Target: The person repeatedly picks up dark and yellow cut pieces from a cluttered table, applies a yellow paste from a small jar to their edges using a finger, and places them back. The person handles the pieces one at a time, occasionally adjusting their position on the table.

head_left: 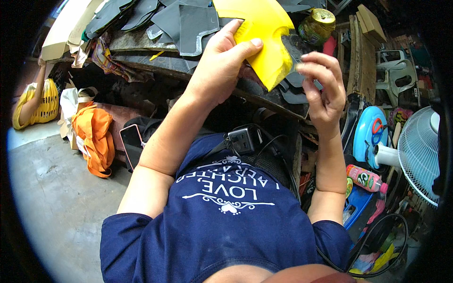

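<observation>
My left hand (pixel 222 59) grips a bright yellow cut sheet piece (pixel 264 33) by its left edge, thumb on its face, holding it up over the workbench. My right hand (pixel 321 82) pinches a dark grey cut piece (pixel 295 49) that lies against the yellow piece's right side, fingers curled around it. More dark grey cut pieces (pixel 188 21) lie stacked on the bench top behind both hands. Whether the grey piece is stuck to the yellow one cannot be told.
A dark wooden workbench (pixel 141 59) runs across the top. A gold-lidded jar (pixel 317 24) stands at its right. A white fan (pixel 420 151), a blue round tin (pixel 370 132) and a bottle (pixel 365 178) crowd the right. An orange bag (pixel 94 137) and a phone (pixel 132 144) sit at left. A person in yellow (pixel 35 101) is far left.
</observation>
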